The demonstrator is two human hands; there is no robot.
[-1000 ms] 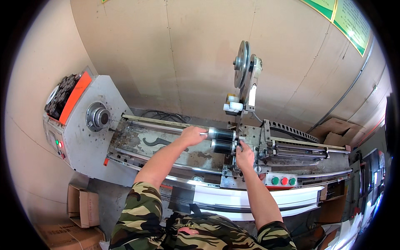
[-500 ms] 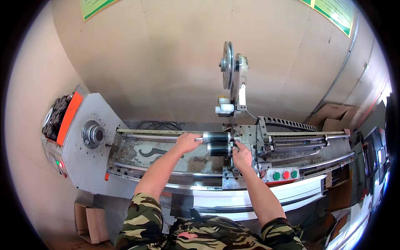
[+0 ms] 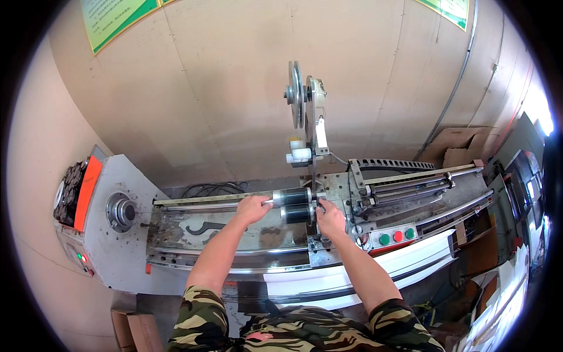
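Observation:
Two black rollers with silvery ends lie one behind the other on the machine's carriage: a far roller (image 3: 292, 196) and a near roller (image 3: 297, 213). My left hand (image 3: 253, 209) is closed around the thin shaft at the far roller's left end. At the right ends of the rollers my right hand (image 3: 331, 219) has its fingers bent in a pinch beside the carriage plate. What those fingers grip is hidden. On the machine bed, left of the rollers, lies a dark hook spanner (image 3: 204, 227).
Behind the rollers rises an arm with a grooved wheel (image 3: 296, 94). A grey headstock (image 3: 122, 212) stands at the left end. Green and red buttons (image 3: 398, 236) sit right of my right hand. White sheets (image 3: 363, 271) hang along the front. A cardboard box (image 3: 138, 328) is at lower left.
The whole view has shifted and tilted slightly, so the machine appears farther left. Both hands keep their places at the rollers' ends.

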